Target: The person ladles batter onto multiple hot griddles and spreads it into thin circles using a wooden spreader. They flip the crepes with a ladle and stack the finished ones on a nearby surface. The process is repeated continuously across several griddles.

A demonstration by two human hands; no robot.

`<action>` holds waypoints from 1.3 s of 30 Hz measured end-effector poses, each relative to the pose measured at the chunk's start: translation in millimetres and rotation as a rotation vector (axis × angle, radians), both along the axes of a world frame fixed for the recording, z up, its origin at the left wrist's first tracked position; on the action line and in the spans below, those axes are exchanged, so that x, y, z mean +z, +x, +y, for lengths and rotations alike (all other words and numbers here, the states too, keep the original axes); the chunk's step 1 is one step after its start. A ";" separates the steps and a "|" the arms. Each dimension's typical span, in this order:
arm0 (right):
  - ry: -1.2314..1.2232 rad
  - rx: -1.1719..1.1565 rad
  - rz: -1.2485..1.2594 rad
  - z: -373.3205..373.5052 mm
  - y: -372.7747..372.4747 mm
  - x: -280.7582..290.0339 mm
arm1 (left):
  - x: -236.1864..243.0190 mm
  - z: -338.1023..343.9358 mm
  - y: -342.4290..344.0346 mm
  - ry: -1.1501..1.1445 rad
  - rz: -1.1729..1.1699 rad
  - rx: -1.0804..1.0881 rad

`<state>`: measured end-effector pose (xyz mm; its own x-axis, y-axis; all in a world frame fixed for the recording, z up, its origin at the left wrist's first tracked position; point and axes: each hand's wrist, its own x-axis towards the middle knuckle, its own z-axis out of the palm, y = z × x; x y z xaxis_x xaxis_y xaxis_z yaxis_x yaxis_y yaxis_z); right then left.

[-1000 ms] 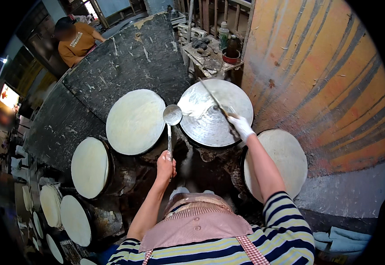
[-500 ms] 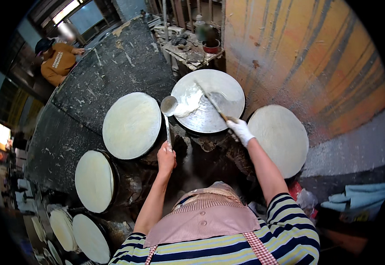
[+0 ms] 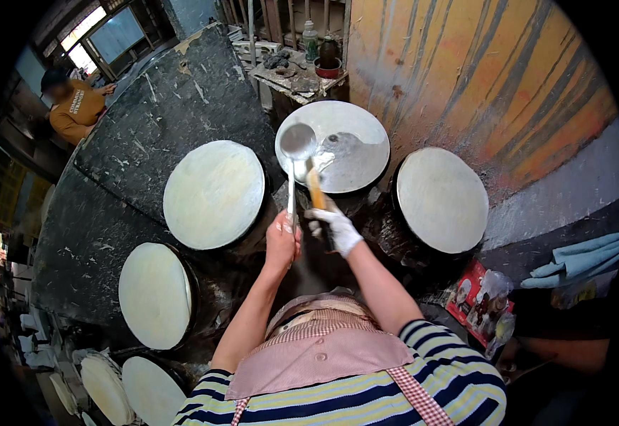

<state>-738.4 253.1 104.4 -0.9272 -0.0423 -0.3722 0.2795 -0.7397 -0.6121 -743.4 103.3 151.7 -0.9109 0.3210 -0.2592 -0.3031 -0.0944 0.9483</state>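
1. At twelve o'clock from our hands lies the round griddle plate (image 3: 348,153), bare grey metal with a pale smear of batter near its left side.
2. At ten o'clock sits a batter-covered plate (image 3: 213,193), at two o'clock another covered plate (image 3: 443,199); more pale rounds trail off toward seven o'clock.
3. Our ladle (image 3: 294,167) runs its long axis straight from six to twelve, bowl over the bare plate's left edge, handle down to us.
4. Our left hand (image 3: 281,240) is curled tight around the ladle handle's lower end.
5. Our gloved right hand (image 3: 334,228) grips a wooden-handled spreader (image 3: 316,190), which points toward the smear; this hand is slightly the nearer to the plate.
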 end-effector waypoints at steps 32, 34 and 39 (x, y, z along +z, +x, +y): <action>0.058 -0.307 -0.226 -21.0 50.5 -27.9 | 12.8 -102.6 25.0 0.160 -0.122 0.129; -0.004 -0.329 -0.195 -16.0 52.8 -18.6 | 16.5 -99.3 26.6 0.147 -0.122 0.145; -0.075 -0.196 -0.187 1.4 65.4 -24.8 | 20.8 -82.4 36.9 0.114 -0.100 0.199</action>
<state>-673.0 254.4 79.6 -0.8360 0.0973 -0.5401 0.2291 -0.8324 -0.5046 -706.5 20.9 172.5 -0.9308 0.1699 -0.3235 -0.3595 -0.2666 0.8943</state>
